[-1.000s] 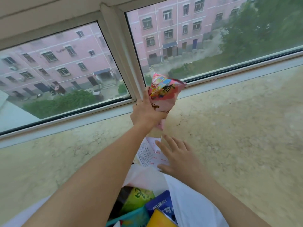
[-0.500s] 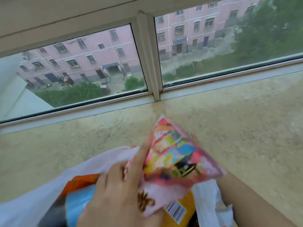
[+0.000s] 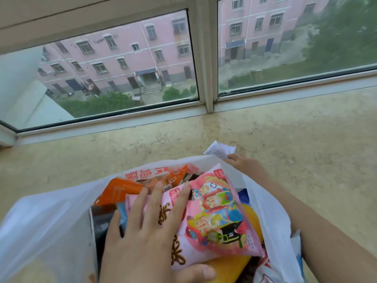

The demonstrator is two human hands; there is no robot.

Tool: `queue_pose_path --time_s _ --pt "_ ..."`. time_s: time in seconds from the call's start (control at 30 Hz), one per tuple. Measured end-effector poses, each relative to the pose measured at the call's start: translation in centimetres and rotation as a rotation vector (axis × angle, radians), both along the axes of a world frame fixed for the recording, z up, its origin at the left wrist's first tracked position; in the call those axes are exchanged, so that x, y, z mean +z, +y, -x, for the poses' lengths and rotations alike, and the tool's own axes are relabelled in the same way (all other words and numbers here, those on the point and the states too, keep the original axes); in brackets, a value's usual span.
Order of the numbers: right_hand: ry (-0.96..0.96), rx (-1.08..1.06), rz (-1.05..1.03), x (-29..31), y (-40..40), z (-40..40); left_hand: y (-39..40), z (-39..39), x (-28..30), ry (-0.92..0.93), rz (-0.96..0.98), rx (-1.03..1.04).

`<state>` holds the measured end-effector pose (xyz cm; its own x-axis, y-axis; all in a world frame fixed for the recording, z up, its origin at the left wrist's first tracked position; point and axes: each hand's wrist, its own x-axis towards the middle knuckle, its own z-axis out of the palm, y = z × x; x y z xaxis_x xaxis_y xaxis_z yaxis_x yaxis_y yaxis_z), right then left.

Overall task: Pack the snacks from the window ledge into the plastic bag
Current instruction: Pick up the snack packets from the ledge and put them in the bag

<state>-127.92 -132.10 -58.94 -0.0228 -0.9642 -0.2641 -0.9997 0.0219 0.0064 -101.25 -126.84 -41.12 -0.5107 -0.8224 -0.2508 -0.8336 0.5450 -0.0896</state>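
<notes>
- The left hand (image 3: 146, 231) lies on top of a pink, glossy snack packet with bright cartoon figures (image 3: 214, 213); its fingers are spread flat across the packet's left half and the thumb curls under the near edge, so it grasps the packet.
- The pink packet sits in the mouth of a thin white plastic bag (image 3: 47, 217), resting on other snacks.
- Under and behind it are an orange packet with white lettering (image 3: 130, 186), a yellow packet (image 3: 230, 264) at the near side, and a dark box (image 3: 102, 223) at the left.
- The right hand (image 3: 244, 166) is at the bag's far rim, its fingers on the white plastic beside a small printed paper slip (image 3: 219, 149); it seems to pinch the rim, though the bag hides most of the fingers and I cannot tell for sure.
- The bag stands on a beige, speckled stone window ledge (image 3: 306, 160).
- Beyond the ledge is a white-framed window (image 3: 206, 58) with a pink building outside.
</notes>
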Motion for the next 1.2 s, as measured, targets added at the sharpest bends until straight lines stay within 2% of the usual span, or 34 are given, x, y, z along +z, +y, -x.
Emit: queue_pose_path --time_s 0.07,0.17,0.2,0.3,0.4,0.47,0.57,0.67,0.8,0.93,1.0,1.07,1.2 --pt "0.038 0.019 0.064 0.5 0.5 0.2 0.4 0.1 -0.2 -0.010 0.011 -0.008" --pt "-0.032 -0.004 0.277 1.4 1.3 0.2 0.5 0.5 -0.8 0.029 -0.052 -0.010" --pt "-0.078 -0.015 0.225 1.9 1.9 0.1 0.4 0.7 -0.7 0.044 -0.048 -0.016" --pt "-0.250 -0.253 0.250 3.4 3.4 1.0 0.3 0.9 -1.4 0.107 0.000 -0.050" --pt "-0.393 -0.432 0.624 6.8 4.7 1.9 0.5 0.8 -1.7 0.168 0.038 -0.051" --pt "-0.552 -0.442 0.855 10.4 5.5 1.5 0.7 0.6 -1.8 0.199 0.086 -0.056" --pt "-0.858 -0.403 1.011 16.9 8.4 -1.7 1.1 -0.1 -1.9 0.273 0.115 -0.065" --pt "-0.964 -0.241 1.021 19.7 12.9 -6.7 1.4 -1.4 -1.5 0.359 0.150 -0.037" --pt "-0.966 -0.085 0.888 15.4 18.0 -12.0 1.5 -3.1 -0.9 0.493 0.225 -0.008" --pt "-0.793 0.137 0.742 10.9 19.7 -15.5 2.6 -3.5 -0.2 0.697 0.181 -0.039" --pt "-0.685 0.098 0.677 10.8 19.4 -16.5 3.6 -3.7 0.0 0.757 0.168 -0.138" --pt "-0.622 0.011 0.629 11.3 19.0 -16.6 4.3 -4.2 -0.3 0.695 0.182 -0.243" --pt "-0.583 -0.064 0.618 12.4 19.5 -16.3 4.2 -5.2 -2.1 0.347 0.271 -0.290"
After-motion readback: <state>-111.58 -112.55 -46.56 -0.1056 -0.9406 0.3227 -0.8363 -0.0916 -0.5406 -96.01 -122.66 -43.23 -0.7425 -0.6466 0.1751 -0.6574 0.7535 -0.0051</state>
